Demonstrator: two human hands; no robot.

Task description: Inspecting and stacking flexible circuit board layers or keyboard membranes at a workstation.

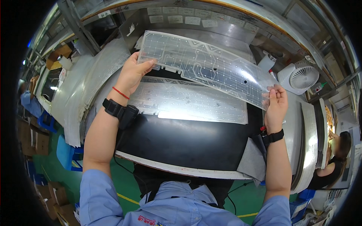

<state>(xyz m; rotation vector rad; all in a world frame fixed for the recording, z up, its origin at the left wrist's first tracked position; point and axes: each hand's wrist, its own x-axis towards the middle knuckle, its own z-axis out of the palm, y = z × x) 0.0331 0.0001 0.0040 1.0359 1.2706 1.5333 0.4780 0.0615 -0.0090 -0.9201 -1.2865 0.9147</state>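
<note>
Between both hands, a clear plastic sheet printed with fine circuit-like lines (pixel 211 62) is held up above the bench, tilted down toward the right. My left hand (pixel 134 73) pinches its left end between thumb and fingers. At the sheet's lower right end, my right hand (pixel 276 103) grips the edge, thumb in front. Beneath it, similar translucent printed sheets (pixel 196 101) lie on the black work surface (pixel 181 141). The raised sheet hides part of them.
Stacks of large sheets stand left (pixel 92 81) and right (pixel 309 139). A white fan (pixel 301 77) and a bottle (pixel 267 62) are at the back right. A grey cloth (pixel 250 160) hangs over the front edge. Other people (pixel 333 162) sit at the far right and far left.
</note>
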